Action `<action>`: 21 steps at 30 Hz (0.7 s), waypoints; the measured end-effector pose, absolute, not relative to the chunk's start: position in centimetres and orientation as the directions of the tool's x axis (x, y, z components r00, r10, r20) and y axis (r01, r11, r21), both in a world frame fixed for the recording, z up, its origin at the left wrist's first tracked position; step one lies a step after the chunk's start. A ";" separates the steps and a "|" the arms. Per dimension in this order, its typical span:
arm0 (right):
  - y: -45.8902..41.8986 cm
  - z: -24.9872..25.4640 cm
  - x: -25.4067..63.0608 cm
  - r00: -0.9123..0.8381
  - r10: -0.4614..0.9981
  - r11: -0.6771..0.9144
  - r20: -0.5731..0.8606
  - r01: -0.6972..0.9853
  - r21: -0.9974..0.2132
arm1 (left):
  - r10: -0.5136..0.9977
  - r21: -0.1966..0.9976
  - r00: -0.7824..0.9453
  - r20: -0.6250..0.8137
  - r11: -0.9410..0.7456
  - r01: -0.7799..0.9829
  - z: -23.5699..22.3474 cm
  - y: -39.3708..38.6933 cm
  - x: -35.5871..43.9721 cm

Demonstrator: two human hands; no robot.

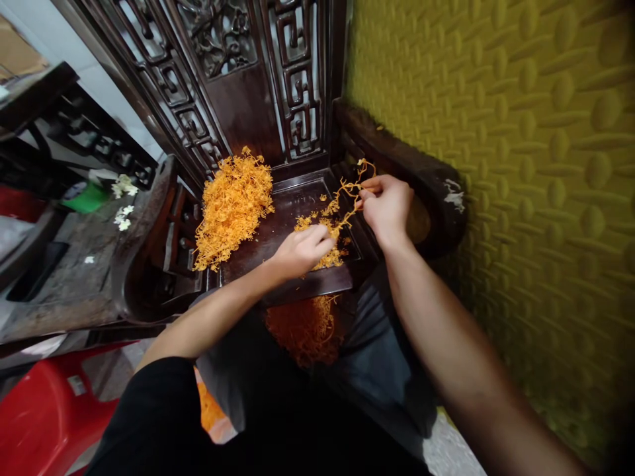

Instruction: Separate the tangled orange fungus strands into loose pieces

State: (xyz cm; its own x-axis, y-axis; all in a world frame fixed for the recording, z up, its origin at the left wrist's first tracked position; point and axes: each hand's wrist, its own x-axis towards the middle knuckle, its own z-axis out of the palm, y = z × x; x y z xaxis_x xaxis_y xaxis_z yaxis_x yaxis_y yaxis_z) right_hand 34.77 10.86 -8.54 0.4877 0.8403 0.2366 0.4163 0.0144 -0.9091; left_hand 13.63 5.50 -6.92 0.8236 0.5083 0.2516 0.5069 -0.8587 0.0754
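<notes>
My right hand (387,203) pinches a thin, branching orange strand (358,188) between thumb and fingers, above the right side of a dark wooden chair seat (292,192). One branch of it runs down to my left hand (308,250), whose fingers are closed at its lower end; their tips are partly hidden. Beneath my left hand lies a small heap of orange bits (327,259). A larger pile of curly orange pieces (235,205) rests on the left of the seat, apart from both hands.
The chair has a carved backrest (243,99) and a curved right armrest (411,155) beside a yellow textured wall (496,132). Below the seat edge, more orange strands (305,327) sit between my legs. A red plastic stool (49,410) stands at lower left.
</notes>
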 end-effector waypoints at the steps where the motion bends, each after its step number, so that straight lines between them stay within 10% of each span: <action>1: 11.1 -8.7 34.8 0.489 0.835 0.022 0.252 0.427 -0.904 | 0.437 0.076 0.858 0.270 -0.898 0.433 -6.7 4.9 13.8; 5: 12.2 -9.3 34.9 0.510 0.818 0.023 0.268 0.436 -0.900 | 0.182 0.189 0.923 0.339 -0.974 0.123 -6.4 2.7 14.5; 11: 12.1 -9.1 34.6 0.518 0.832 0.048 0.199 0.291 -0.956 | 0.472 0.400 0.836 0.280 -0.849 0.346 -9.2 7.5 12.2; 17: 11.8 -8.8 34.4 0.530 0.820 0.055 0.218 0.306 -0.951 | 0.739 0.146 0.650 0.176 -0.673 0.725 -9.4 8.6 12.1; 21: 11.8 -9.1 34.0 0.492 0.833 0.082 0.252 0.340 -0.937 | 0.604 -0.052 0.736 0.307 -0.761 0.647 -8.4 6.9 13.9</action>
